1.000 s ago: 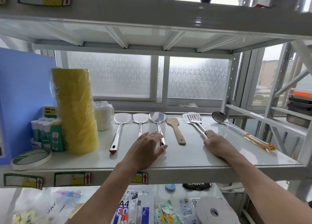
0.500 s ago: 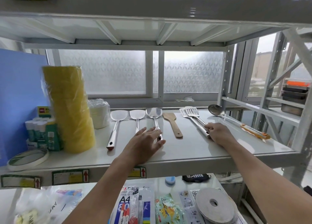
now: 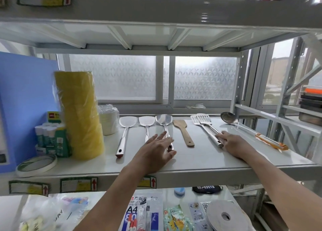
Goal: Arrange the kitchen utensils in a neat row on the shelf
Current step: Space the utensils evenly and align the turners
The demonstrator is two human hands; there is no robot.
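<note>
At centre right of the frame the right hand [image 3: 231, 143] grips the stacked slotted turners [image 3: 202, 121] on the shelf [image 3: 200, 160], left hand [image 3: 155, 151] flat over a steel spatula [image 3: 164, 121]; a hasty swing could skew the wooden spatula [image 3: 183, 131].

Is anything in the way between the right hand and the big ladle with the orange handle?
No, nothing visible. The right hand holds the slotted spatulas by their handles, and only bare white shelf lies between it and the ladle.
</note>
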